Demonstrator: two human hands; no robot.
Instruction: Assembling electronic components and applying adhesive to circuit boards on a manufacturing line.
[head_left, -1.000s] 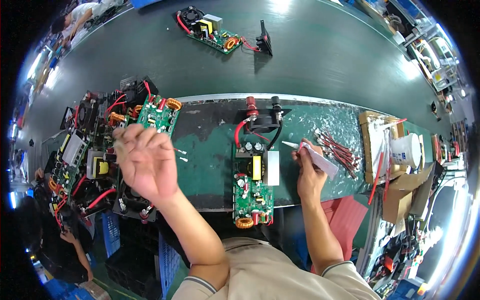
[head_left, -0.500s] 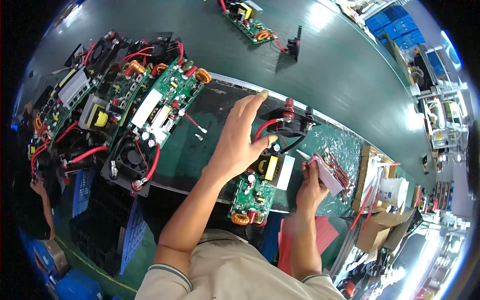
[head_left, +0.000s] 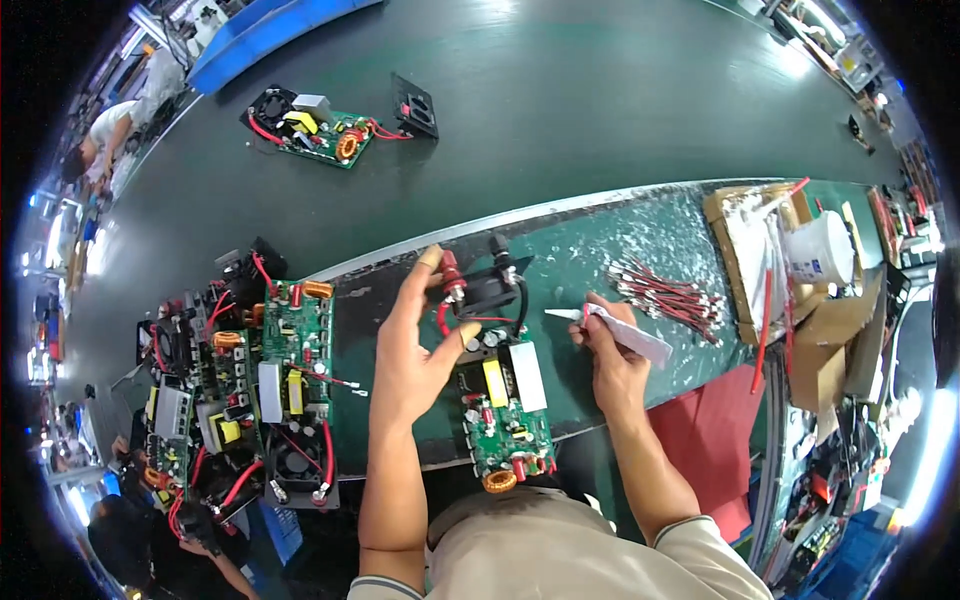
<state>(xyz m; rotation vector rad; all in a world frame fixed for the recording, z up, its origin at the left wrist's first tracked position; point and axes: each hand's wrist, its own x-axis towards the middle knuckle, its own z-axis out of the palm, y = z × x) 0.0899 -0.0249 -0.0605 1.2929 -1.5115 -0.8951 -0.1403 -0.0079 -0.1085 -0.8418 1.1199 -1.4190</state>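
A green circuit board [head_left: 510, 435] with a copper coil, a yellow transformer and a white plate lies in front of me. At its far end stands a black fan panel [head_left: 488, 290] with a red terminal post [head_left: 450, 268] and a black terminal post [head_left: 501, 248]; thick red and black cables join it to the board. My left hand [head_left: 412, 355] curves round the panel's left side, thumb and forefinger gripping it beside the red post. In my right hand [head_left: 615, 362] is a white tube [head_left: 630, 335] with a pointed nozzle, aimed left, tip apart from the panel and board.
Several similar boards with fans [head_left: 297, 390] crowd the left. Another board [head_left: 325, 135] lies on the far green surface, below a blue bin [head_left: 270, 40]. Red wires [head_left: 670, 300] are bunched at right, beside a cardboard tray [head_left: 735, 260] and white tub [head_left: 820, 250]. Co-workers appear at left.
The whole view has turned and shifted, bringing the blue bin and far board into sight. My left hand stays at the fan panel; the right still holds the tube near the board.
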